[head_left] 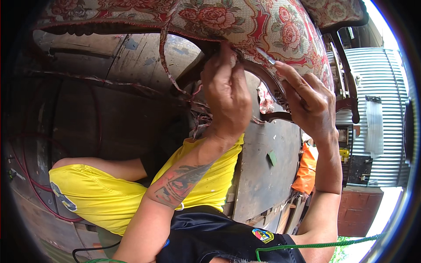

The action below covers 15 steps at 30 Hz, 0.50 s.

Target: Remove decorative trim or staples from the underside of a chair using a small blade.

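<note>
A chair seat covered in floral red, green and cream upholstery fabric fills the top of the view. Along its lower edge runs a dark carved wooden frame. My left hand is closed at the edge of the fabric, fingertips pressed together where cloth meets wood; what lies between them is hidden. To its right, my right hand grips a thin silvery blade that points up and left, its tip close to the fabric. The rest of the blade is hidden in my fingers.
A fabric strip hangs from the seat, with scraps bunched below. Another upholstered piece stands at upper right. An orange bag lies on the floor. A red hose curls at left, and a green cord crosses the lower right.
</note>
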### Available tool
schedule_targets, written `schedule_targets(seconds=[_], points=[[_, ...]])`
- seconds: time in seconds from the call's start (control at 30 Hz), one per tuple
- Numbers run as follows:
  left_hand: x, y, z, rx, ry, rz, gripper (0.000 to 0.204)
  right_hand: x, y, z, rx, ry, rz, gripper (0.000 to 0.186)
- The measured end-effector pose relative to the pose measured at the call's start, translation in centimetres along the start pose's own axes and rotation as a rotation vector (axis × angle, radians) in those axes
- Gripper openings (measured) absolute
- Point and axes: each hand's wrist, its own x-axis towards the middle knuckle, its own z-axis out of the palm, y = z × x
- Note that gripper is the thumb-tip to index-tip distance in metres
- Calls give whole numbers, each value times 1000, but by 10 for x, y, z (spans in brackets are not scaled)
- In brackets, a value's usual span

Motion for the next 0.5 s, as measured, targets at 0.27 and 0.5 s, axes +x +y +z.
schedule_targets(seconds=[0.27, 0.5], points=[[-9, 17, 6, 378, -179, 139, 55, -3, -1, -3, -4, 65, 3, 54], [-5, -5, -3, -139, 141, -322, 38, 4, -3, 4, 66, 70, -21, 56]])
